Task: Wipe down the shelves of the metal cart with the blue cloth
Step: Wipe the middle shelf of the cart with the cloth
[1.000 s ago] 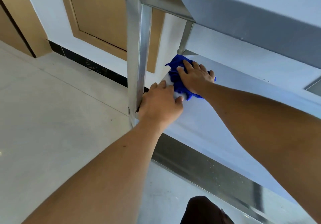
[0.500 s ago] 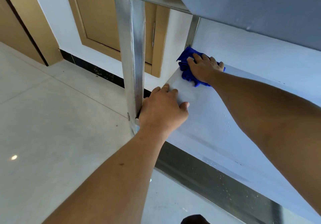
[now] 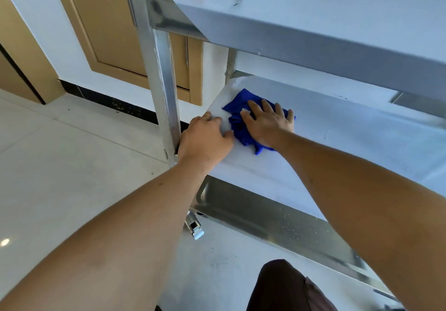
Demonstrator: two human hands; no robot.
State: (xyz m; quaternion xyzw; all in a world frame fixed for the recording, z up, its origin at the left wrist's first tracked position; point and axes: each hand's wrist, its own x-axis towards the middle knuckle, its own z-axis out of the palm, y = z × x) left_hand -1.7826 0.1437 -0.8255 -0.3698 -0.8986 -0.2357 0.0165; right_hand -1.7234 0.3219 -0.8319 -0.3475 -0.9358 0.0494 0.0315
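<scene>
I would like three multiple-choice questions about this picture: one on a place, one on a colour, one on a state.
1. Where does the cloth lie?
A. on the floor
B. on the middle shelf
C. on the top shelf

2. What colour is the cloth?
A. blue
B. yellow
C. white

3. How is the right hand placed?
A. raised in the air
B. closed around the post
C. flat on the cloth, fingers spread

Answers:
1. B, since the cloth lies on the shelf under the top shelf.
2. A, since it is deep blue.
3. C, since the palm presses the cloth, while the left hand rests at the shelf corner by the post.
</scene>
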